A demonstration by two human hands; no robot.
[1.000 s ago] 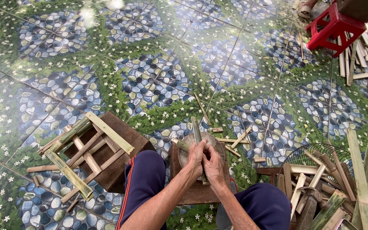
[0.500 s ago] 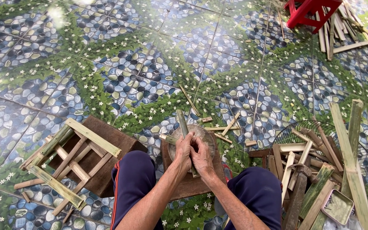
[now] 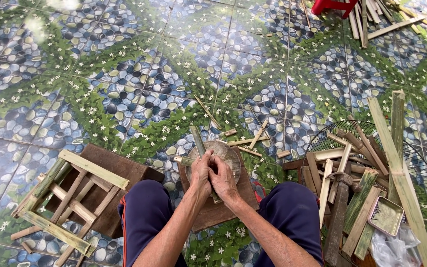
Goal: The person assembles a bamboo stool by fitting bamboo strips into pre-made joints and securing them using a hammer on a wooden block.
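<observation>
My left hand (image 3: 201, 174) and my right hand (image 3: 222, 178) are pressed together over a round wooden block (image 3: 228, 153) that rests on a brown board (image 3: 243, 195) between my knees. Both hands close around a green bamboo strip (image 3: 197, 141) that lies across the block and points away from me. A short bamboo piece (image 3: 183, 160) sticks out to the left of the block. What my fingers hide of the strip I cannot see.
A bamboo frame (image 3: 65, 202) sits on a brown stool (image 3: 119, 170) at my left. At my right, a wire basket (image 3: 371, 143) holds bamboo pieces, with long bamboo slats (image 3: 396, 158), a hammer (image 3: 339, 202) and a small metal tray (image 3: 385, 215). Bamboo offcuts (image 3: 253, 141) lie on the patterned tile floor.
The view has tipped down and shifted, so the red stool has slid to the top edge. My hands stay clasped on the strip over the block, barely moved.
</observation>
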